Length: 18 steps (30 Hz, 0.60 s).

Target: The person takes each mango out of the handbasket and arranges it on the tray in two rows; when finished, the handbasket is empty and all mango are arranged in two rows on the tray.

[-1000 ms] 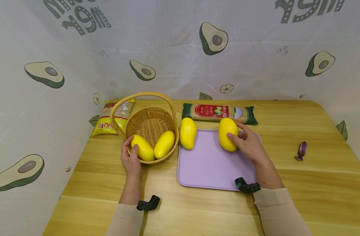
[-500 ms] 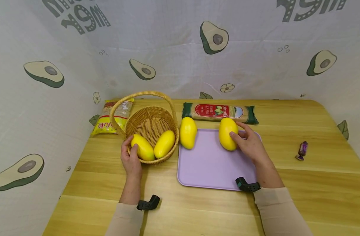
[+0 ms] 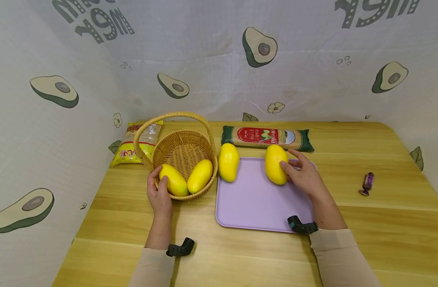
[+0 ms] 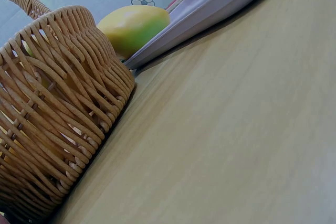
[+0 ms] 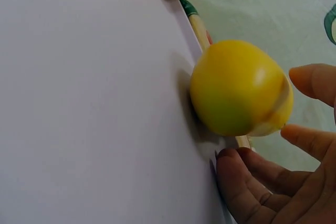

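Observation:
In the head view a round wicker basket (image 3: pixel 184 149) holds two yellow mangoes, a left one (image 3: pixel 174 181) and a right one (image 3: pixel 200 176). My left hand (image 3: pixel 160 197) reaches over the front-left rim, thumb and index finger around the left mango's end; its other fingers are hidden. On a lilac tray (image 3: pixel 262 207) lie two more mangoes, one (image 3: pixel 229 162) at the back-left corner and one (image 3: pixel 275 165) near the back right. Beside the latter is my right hand (image 3: pixel 305 175). In the right wrist view its fingers (image 5: pixel 315 142) are spread around this greenish-yellow mango (image 5: pixel 239 90), barely at its surface.
Behind the tray lies a green-ended pasta pack (image 3: pixel 267 136). A yellow food bag (image 3: pixel 140 142) sits behind the basket's left side, and a purple wrapped candy (image 3: pixel 367 184) lies on the wooden table (image 3: pixel 395 231) at right. A printed cloth (image 3: pixel 212 48) hangs behind.
My right hand's thumb has slid slightly right along the mango on the tray, which has shifted a little. My left hand and the basket stay put.

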Each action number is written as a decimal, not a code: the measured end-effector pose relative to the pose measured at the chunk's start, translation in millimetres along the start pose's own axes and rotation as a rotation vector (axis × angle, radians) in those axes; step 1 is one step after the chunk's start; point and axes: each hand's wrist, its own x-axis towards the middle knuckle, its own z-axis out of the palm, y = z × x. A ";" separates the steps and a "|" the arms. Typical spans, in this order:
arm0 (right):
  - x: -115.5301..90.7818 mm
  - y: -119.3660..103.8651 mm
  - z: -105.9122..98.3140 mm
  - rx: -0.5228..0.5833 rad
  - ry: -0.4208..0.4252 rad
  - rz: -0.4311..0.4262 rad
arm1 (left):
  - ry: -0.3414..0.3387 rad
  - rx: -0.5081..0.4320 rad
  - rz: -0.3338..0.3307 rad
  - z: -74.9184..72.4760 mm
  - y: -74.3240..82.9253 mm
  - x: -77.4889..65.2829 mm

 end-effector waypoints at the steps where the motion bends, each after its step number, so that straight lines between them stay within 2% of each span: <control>1: 0.0 -0.1 0.3 0.001 -0.001 0.002 | 0.000 0.000 0.001 0.1 0.2 0.0; 12: -0.7 -1.7 -0.3 -0.001 0.001 0.023 | 0.005 0.002 0.001 -0.1 0.6 -0.1; 18: -5.6 -5.5 -4.9 -0.039 0.040 0.003 | -0.007 0.009 -0.001 -0.4 0.5 -0.6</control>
